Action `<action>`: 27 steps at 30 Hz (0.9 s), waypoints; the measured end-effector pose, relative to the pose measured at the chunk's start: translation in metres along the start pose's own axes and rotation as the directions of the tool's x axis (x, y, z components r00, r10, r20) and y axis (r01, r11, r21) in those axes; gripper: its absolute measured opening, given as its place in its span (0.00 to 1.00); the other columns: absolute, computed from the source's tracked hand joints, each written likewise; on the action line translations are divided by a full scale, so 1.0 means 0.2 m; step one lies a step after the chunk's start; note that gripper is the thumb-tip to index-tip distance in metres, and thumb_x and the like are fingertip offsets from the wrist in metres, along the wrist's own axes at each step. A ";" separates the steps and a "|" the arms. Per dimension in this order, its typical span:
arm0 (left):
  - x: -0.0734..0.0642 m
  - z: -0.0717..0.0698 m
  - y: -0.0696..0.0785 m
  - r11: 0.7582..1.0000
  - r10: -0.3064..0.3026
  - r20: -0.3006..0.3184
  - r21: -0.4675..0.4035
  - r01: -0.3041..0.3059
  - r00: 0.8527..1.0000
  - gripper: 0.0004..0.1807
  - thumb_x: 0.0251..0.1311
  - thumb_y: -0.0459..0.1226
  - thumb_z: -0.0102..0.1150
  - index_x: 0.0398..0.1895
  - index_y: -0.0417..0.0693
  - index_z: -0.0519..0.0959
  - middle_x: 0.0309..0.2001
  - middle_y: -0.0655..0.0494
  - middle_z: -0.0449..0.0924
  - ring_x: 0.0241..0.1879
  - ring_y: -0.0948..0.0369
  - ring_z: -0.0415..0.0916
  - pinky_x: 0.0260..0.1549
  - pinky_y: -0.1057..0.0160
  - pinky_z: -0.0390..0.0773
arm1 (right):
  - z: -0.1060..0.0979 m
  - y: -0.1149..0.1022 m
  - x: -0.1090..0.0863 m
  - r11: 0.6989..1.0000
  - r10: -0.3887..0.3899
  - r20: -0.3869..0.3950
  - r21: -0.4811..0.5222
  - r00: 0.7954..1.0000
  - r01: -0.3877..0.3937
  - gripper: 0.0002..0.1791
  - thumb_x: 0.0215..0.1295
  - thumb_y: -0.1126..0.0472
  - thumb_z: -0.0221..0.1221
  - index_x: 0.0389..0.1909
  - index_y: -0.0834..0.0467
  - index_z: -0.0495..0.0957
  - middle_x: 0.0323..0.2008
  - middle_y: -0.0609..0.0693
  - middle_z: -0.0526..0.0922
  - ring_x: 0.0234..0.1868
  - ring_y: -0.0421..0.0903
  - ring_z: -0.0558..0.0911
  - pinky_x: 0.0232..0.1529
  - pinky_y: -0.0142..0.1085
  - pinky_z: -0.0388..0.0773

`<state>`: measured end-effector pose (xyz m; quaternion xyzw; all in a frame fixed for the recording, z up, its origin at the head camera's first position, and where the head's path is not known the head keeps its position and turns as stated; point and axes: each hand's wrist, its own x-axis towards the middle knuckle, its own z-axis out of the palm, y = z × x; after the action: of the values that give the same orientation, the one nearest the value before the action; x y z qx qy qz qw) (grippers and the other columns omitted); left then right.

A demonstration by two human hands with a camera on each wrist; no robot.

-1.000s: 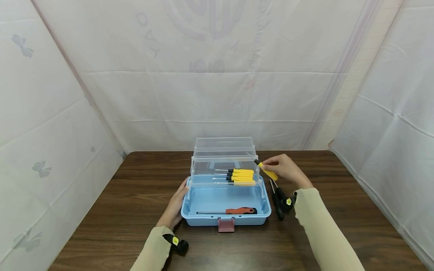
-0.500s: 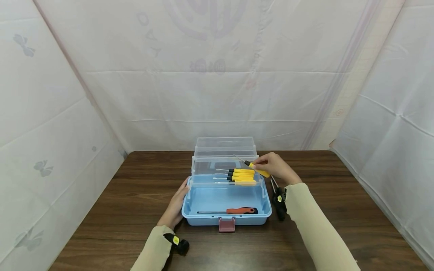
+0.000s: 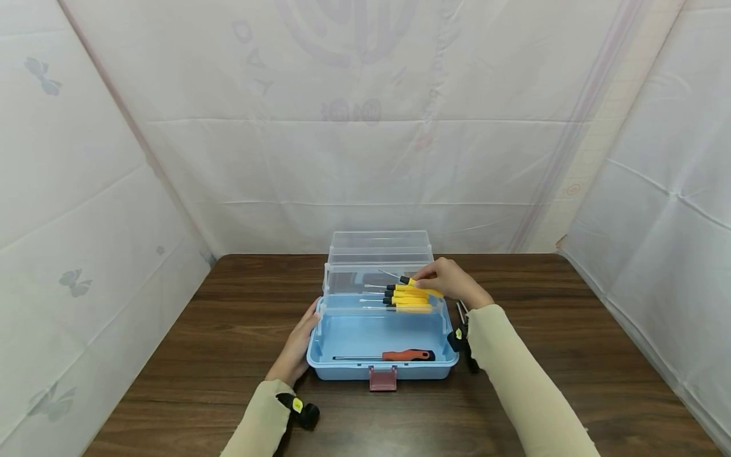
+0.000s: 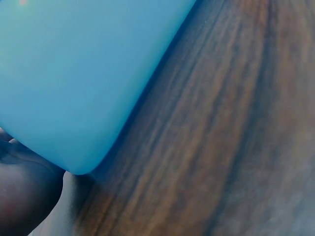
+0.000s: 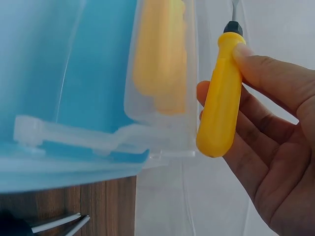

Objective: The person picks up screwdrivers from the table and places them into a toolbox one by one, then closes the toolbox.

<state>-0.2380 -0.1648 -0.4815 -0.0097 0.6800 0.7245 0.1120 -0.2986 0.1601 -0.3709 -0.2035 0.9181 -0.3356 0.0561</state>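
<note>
My right hand (image 3: 448,279) pinches the yellow handle of a screwdriver (image 5: 221,98) between thumb and fingers, its thin shaft tilted up and to the left. It is held over the clear tray (image 3: 342,303) of a blue toolbox (image 3: 337,373). Several yellow-handled screwdrivers (image 3: 408,301) lie side by side in that tray, their handles just below the held one. An orange-and-black screwdriver (image 3: 407,355) lies in the box's lower compartment, along the front wall. My left hand (image 3: 297,343) rests against the toolbox's left side, its fingers lying along the wall; the left wrist view catches only part of it (image 4: 27,191).
The toolbox's upper clear trays (image 3: 379,240) stand raised at the back. Black-handled screwdrivers (image 3: 473,363) lie on the brown wooden table (image 3: 228,304) right of the box, partly hidden by the right wrist. A pink latch (image 3: 382,379) hangs at the front. Pale cloth (image 3: 365,165) surrounds the table.
My right hand has moved left and slightly downward with the yellow screwdriver, from beside the toolbox to over its clear tray. The left hand has stayed at the box's side.
</note>
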 end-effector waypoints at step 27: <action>-0.01 0.01 0.00 1.000 -0.008 -0.033 0.007 0.008 0.999 0.30 0.75 0.50 0.34 0.77 0.61 0.45 0.78 0.50 0.38 0.77 0.47 0.36 0.71 0.41 0.43 | 0.06 -0.06 0.01 0.995 -0.087 0.066 -0.049 0.994 0.091 0.09 0.64 0.64 0.60 0.40 0.62 0.86 0.37 0.52 0.87 0.34 0.41 0.79 0.44 0.39 0.81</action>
<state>-0.2364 -0.1635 -0.4822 -0.0241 0.6842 0.7215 0.1036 -0.2943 0.1432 -0.3730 -0.2562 0.9142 -0.3071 0.0651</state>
